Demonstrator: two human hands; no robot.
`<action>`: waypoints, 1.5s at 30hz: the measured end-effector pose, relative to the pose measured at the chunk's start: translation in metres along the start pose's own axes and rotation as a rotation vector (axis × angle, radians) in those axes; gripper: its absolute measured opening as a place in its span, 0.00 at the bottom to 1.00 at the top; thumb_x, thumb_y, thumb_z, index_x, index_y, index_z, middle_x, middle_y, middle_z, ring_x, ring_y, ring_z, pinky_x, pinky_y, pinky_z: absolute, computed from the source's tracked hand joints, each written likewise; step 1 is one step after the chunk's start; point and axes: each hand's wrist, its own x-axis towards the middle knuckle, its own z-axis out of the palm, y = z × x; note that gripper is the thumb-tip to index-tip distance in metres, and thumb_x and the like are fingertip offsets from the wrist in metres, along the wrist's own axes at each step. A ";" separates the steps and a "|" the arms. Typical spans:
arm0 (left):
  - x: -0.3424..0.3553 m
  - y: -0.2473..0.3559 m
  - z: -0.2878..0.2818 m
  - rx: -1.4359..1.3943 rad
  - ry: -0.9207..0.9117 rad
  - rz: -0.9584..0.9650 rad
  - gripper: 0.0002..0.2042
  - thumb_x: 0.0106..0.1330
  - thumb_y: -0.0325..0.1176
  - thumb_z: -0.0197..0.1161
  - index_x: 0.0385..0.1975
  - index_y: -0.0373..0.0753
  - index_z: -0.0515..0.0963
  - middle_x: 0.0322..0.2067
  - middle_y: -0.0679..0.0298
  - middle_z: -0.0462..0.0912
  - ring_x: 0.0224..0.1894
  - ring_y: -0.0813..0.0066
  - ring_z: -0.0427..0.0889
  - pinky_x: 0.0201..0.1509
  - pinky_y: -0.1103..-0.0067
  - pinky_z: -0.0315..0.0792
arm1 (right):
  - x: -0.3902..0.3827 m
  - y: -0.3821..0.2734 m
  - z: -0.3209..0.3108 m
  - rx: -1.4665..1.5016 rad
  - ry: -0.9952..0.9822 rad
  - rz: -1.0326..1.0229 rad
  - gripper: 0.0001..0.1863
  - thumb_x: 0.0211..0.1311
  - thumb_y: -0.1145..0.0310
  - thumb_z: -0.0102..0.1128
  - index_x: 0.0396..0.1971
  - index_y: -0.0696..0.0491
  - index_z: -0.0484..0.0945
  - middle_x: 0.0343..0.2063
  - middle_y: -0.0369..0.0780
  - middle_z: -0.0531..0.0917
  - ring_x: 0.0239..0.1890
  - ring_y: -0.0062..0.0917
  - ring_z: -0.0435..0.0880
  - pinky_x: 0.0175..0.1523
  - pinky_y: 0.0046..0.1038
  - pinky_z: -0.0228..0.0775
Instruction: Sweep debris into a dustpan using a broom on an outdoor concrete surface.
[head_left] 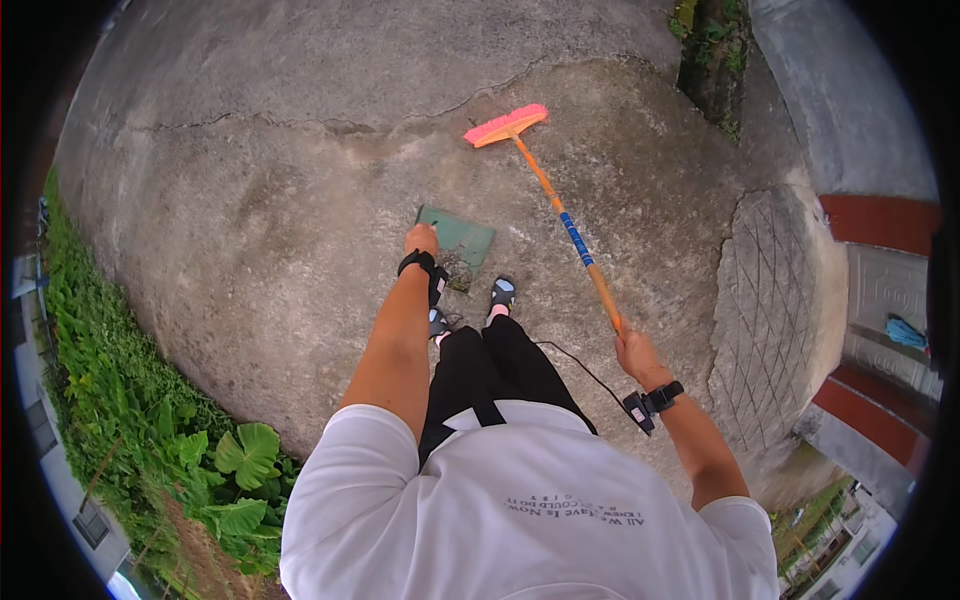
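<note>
My right hand (637,354) is closed round the end of a broom's orange wooden handle (549,188), which has a band of blue wrapping. The handle slants away to the far left, where the broom head (507,127), orange with pink bristles, meets the concrete. In front of my feet, my left hand (422,239) is closed at the left edge of a green dustpan (462,238); its grip is hidden by the fist. Dark litter (457,270) shows at the pan's near end. Each wrist wears a black strap with a small device.
Cracked, stained concrete (270,200) surrounds me. Leafy plants (150,410) border it on the left. A grooved ramp (765,310) rises on the right toward a pale door with red-brown strips (880,224). A weedy gutter (715,60) runs at the far right. A black cable (580,365) hangs by my legs.
</note>
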 end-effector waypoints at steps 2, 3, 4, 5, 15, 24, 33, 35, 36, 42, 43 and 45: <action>0.002 0.000 0.000 -0.008 -0.019 -0.014 0.12 0.56 0.36 0.46 0.30 0.35 0.72 0.32 0.50 0.73 0.36 0.56 0.72 0.36 0.68 0.68 | -0.058 0.019 0.011 0.096 -0.013 -0.029 0.20 0.48 0.72 0.45 0.44 0.58 0.59 0.16 0.53 0.72 0.20 0.46 0.72 0.25 0.38 0.64; 0.004 -0.001 0.000 -0.014 -0.033 -0.030 0.11 0.55 0.36 0.47 0.30 0.35 0.72 0.31 0.50 0.73 0.36 0.55 0.71 0.36 0.68 0.68 | -0.089 0.028 0.014 0.063 -0.084 -0.051 0.22 0.48 0.73 0.45 0.46 0.62 0.58 0.17 0.51 0.73 0.19 0.38 0.74 0.23 0.33 0.64; 0.006 -0.006 0.005 -0.017 -0.031 -0.030 0.11 0.55 0.36 0.47 0.30 0.35 0.72 0.31 0.50 0.73 0.36 0.55 0.71 0.36 0.68 0.68 | -0.119 0.027 0.012 0.153 -0.162 0.020 0.22 0.48 0.72 0.46 0.46 0.60 0.58 0.17 0.51 0.73 0.19 0.39 0.74 0.24 0.33 0.65; 0.008 -0.015 0.012 -0.025 0.000 0.001 0.11 0.55 0.36 0.47 0.29 0.36 0.72 0.31 0.50 0.73 0.36 0.55 0.72 0.37 0.68 0.67 | -0.147 0.022 0.003 0.237 -0.241 0.092 0.23 0.48 0.70 0.47 0.46 0.57 0.58 0.17 0.51 0.73 0.20 0.41 0.74 0.24 0.33 0.65; 0.010 -0.019 0.018 0.008 0.058 0.088 0.12 0.54 0.38 0.47 0.25 0.36 0.72 0.27 0.51 0.74 0.32 0.56 0.73 0.34 0.68 0.68 | -0.204 0.024 -0.006 0.738 -0.138 0.208 0.19 0.50 0.75 0.47 0.44 0.60 0.62 0.24 0.44 0.74 0.25 0.15 0.70 0.31 0.17 0.64; -0.015 -0.002 0.007 0.118 -0.080 -0.013 0.08 0.54 0.37 0.49 0.22 0.41 0.72 0.24 0.60 0.75 0.26 0.69 0.75 0.30 0.75 0.69 | -0.067 0.023 0.003 0.294 0.044 -0.029 0.19 0.48 0.72 0.47 0.43 0.58 0.63 0.18 0.52 0.72 0.22 0.39 0.74 0.26 0.31 0.64; -0.002 -0.019 0.037 0.069 0.050 0.008 0.09 0.55 0.37 0.49 0.22 0.41 0.74 0.23 0.61 0.76 0.24 0.68 0.76 0.28 0.76 0.70 | -0.173 0.096 0.015 0.206 -0.313 0.093 0.23 0.46 0.73 0.48 0.46 0.57 0.59 0.17 0.50 0.73 0.18 0.38 0.74 0.23 0.31 0.65; 0.005 -0.042 0.047 0.101 0.111 0.039 0.08 0.53 0.35 0.49 0.21 0.41 0.74 0.25 0.60 0.75 0.27 0.66 0.75 0.30 0.75 0.70 | -0.191 0.118 0.015 0.694 -0.310 0.171 0.22 0.46 0.74 0.50 0.45 0.57 0.62 0.22 0.48 0.75 0.22 0.27 0.76 0.27 0.24 0.66; 0.004 -0.043 0.046 0.098 0.110 0.039 0.08 0.53 0.35 0.49 0.21 0.41 0.74 0.25 0.60 0.75 0.27 0.66 0.75 0.30 0.75 0.70 | -0.195 0.118 0.010 0.691 -0.311 0.171 0.22 0.46 0.74 0.50 0.45 0.57 0.62 0.22 0.48 0.75 0.22 0.27 0.76 0.27 0.24 0.66; -0.035 -0.024 0.019 0.209 -0.014 0.176 0.10 0.53 0.38 0.49 0.26 0.40 0.73 0.28 0.54 0.74 0.34 0.57 0.72 0.35 0.70 0.67 | -0.187 0.090 -0.034 0.492 -0.194 -0.070 0.21 0.47 0.74 0.49 0.45 0.57 0.63 0.23 0.45 0.75 0.21 0.17 0.71 0.28 0.18 0.63; -0.040 -0.020 0.017 0.211 -0.012 0.168 0.10 0.53 0.38 0.49 0.26 0.40 0.73 0.28 0.54 0.74 0.34 0.57 0.72 0.35 0.70 0.67 | -0.172 0.090 -0.032 0.485 -0.171 -0.064 0.21 0.47 0.74 0.49 0.45 0.57 0.63 0.21 0.44 0.75 0.19 0.17 0.69 0.27 0.18 0.63; -0.050 -0.014 0.013 -0.138 -0.015 -0.055 0.10 0.54 0.39 0.49 0.26 0.39 0.73 0.29 0.54 0.73 0.34 0.56 0.71 0.35 0.70 0.67 | -0.137 0.086 -0.029 0.443 -0.172 -0.035 0.20 0.48 0.74 0.48 0.45 0.58 0.63 0.18 0.44 0.74 0.17 0.17 0.68 0.25 0.20 0.63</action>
